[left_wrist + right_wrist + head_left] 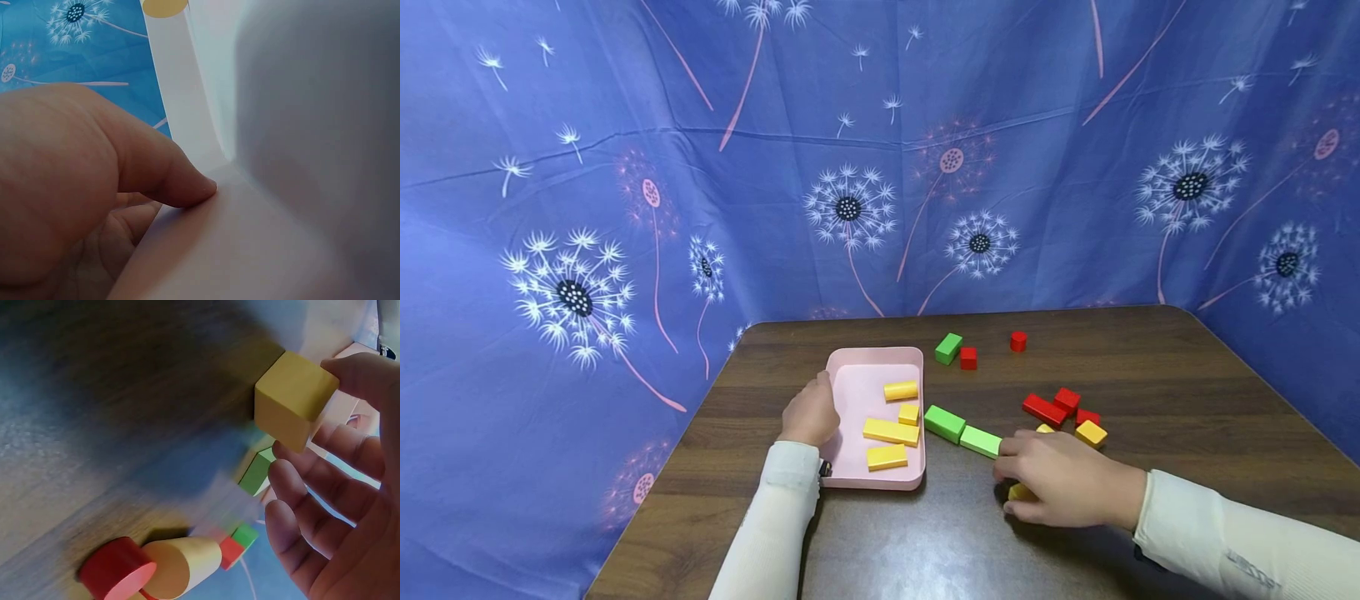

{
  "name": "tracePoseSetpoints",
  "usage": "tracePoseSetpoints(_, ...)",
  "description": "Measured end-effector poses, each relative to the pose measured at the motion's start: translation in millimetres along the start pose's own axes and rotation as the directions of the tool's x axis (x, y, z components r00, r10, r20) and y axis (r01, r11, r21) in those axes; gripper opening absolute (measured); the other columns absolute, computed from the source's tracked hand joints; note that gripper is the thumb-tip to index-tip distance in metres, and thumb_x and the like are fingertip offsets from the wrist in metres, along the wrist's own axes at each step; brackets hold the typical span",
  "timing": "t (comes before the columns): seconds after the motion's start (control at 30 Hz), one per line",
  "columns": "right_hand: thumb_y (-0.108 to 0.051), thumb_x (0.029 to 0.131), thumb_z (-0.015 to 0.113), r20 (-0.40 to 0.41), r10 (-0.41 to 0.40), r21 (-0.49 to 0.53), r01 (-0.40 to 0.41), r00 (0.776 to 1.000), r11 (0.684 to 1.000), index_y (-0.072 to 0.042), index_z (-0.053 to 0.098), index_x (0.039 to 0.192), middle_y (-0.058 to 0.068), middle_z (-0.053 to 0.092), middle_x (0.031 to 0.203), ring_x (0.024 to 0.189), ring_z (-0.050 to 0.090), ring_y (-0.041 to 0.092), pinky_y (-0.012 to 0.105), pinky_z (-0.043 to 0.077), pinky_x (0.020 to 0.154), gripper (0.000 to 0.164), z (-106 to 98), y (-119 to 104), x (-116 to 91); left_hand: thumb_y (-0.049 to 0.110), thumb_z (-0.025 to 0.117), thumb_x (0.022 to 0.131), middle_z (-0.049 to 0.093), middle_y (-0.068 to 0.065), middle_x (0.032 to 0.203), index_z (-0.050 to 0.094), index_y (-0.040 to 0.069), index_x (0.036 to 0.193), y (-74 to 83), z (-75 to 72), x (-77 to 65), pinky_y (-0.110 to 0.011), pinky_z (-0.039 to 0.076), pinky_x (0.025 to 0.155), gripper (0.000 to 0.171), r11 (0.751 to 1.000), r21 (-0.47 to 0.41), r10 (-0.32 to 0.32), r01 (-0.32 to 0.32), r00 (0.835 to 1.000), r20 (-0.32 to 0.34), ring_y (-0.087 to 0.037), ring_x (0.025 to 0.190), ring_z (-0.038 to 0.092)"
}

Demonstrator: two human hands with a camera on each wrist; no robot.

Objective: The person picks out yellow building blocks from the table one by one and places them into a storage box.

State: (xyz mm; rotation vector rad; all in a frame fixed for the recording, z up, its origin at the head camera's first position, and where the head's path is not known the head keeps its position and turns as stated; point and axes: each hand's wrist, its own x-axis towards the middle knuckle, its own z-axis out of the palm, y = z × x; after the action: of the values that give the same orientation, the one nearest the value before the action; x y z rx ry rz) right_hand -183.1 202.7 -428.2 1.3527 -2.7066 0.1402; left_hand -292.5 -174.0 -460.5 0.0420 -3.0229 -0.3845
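The left hand (pixel 811 412) pinches the left wall of the pink tray (pixel 852 425), thumb inside and fingers outside, probably to steady it on the wood-grain table (pixel 917 550). To the tray's right, the right hand (pixel 1063 479) pinches a yellow cube (pixel 289 394) between thumb and fingers, a hold its flat faces suit; whether it touches the table is unclear. The tray holds only yellow pieces (pixel 891 432), apparently grouped by colour; green blocks (pixel 943 423) and red blocks (pixel 1043 410) lie outside.

Blue dandelion-print cloth (pixel 910 158) hangs behind; brown tabletop (pixel 1165 392) shines.
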Motion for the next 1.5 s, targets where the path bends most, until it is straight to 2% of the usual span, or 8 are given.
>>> tracePoseSetpoints(0.17,-0.046,0.083,0.083,0.035,0.014,0.024,-0.015,0.999,1.0,-0.027,0.073,0.101,-0.017,0.061,0.094,0.08,0.047,0.0,0.02,0.044,0.06,0.027,-1.5,-0.3,-3.6,0.007,0.068,0.093,0.066,-0.023,0.133,0.042,-0.002,0.152,0.1,0.0,0.4,-0.054,0.059,0.089,0.065,1.0,-0.003,-0.001,0.001,1.0,0.002,-0.037,0.109,0.071)
tracePoseSetpoints(0.43,-0.051,0.082,0.083,0.087,-0.016,0.014,0.015,0.996,1.0,-0.029,0.072,0.104,-0.017,0.06,0.099,0.08,0.05,-0.002,0.024,0.048,0.06,0.033,-1.2,3.0,-8.0,0.007,0.068,0.093,0.064,-0.022,0.136,0.041,-0.002,0.153,0.4,-0.7,-0.4,-0.054,0.059,0.092,0.066,1.0,-0.005,-0.006,0.006,1.0,0.006,-0.037,0.112,0.07)
tracePoseSetpoints(0.7,-0.04,0.08,0.087,0.098,-0.028,0.032,0.025,0.995,0.999,-0.028,0.072,0.108,-0.017,0.061,0.099,0.078,0.051,-0.004,0.025,0.05,0.059,0.034,-1.3,5.1,-11.7,0.007,0.068,0.093,0.065,-0.022,0.135,0.041,-0.002,0.152,0.0,-0.6,0.0,-0.054,0.059,0.091,0.065,1.0,-0.003,-0.002,0.002,1.0,0.005,-0.037,0.112,0.07)
tracePoseSetpoints(1.0,-0.029,0.079,0.088,0.051,-0.048,0.045,0.046,0.998,0.998,-0.028,0.072,0.106,-0.017,0.061,0.097,0.079,0.052,-0.004,0.025,0.053,0.063,0.032,2.0,3.0,-12.1,0.007,0.067,0.093,0.064,-0.023,0.137,0.04,-0.002,0.153,-0.2,-0.3,0.6,-0.054,0.058,0.093,0.066,1.0,-0.011,-0.001,0.001,1.0,0.008,-0.038,0.113,0.07)
tracePoseSetpoints(1.2,-0.026,0.08,0.089,0.07,-0.035,0.071,0.03,0.997,0.997,-0.028,0.075,0.1,-0.018,0.058,0.092,0.078,0.051,-0.004,0.026,0.055,0.066,0.025,1.8,2.4,-10.7,0.007,0.067,0.094,0.063,-0.023,0.138,0.039,-0.003,0.154,-0.5,0.2,1.0,-0.054,0.058,0.094,0.067,1.0,-0.012,0.001,-0.001,1.0,0.005,-0.038,0.115,0.069)
tracePoseSetpoints(1.5,-0.025,0.08,0.089,0.09,-0.016,0.105,0.006,0.996,0.994,-0.027,0.075,0.101,-0.017,0.058,0.092,0.079,0.05,-0.004,0.025,0.055,0.068,0.025,4.0,4.2,-10.0,0.007,0.069,0.093,0.063,-0.023,0.138,0.04,-0.002,0.154,-0.4,0.3,0.1,-0.055,0.057,0.095,0.068,1.0,-0.015,-0.011,0.011,1.0,0.006,-0.039,0.116,0.069)
